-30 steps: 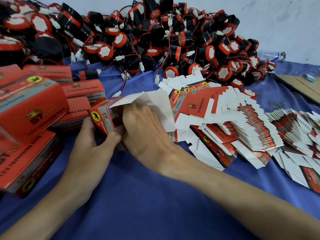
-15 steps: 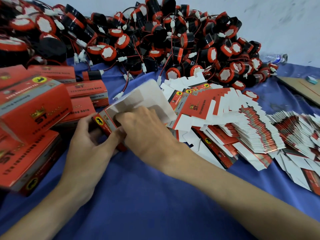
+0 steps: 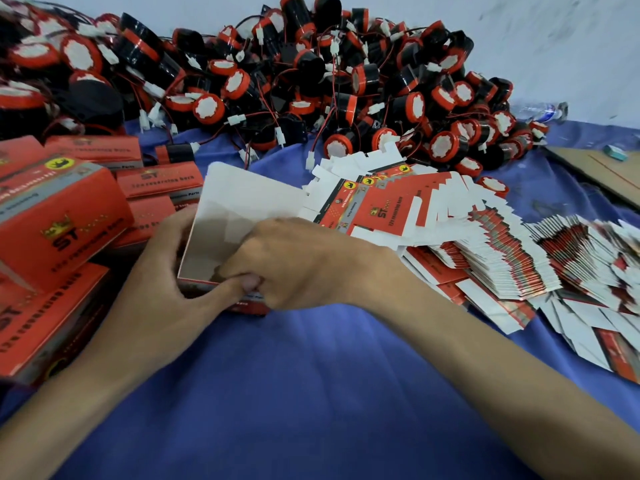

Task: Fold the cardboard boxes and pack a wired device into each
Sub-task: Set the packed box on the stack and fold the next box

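inspection found several closed red cardboard boxes [image 3: 59,220] stacked at left of the blue-covered counter [image 3: 311,393], one white-lined box [image 3: 242,209] mid-counter, apparently empty, gripped by the left hand [image 3: 166,292] and right hand [image 3: 308,265], with many flat red-and-white blanks [image 3: 485,247] and heaped black-and-red wired devices [image 3: 311,81] judged unpacked.

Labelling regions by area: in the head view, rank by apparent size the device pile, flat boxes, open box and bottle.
1. Device pile
2. Flat boxes
3. Open box, enlarged by nearness
4. Bottle, far and partly hidden
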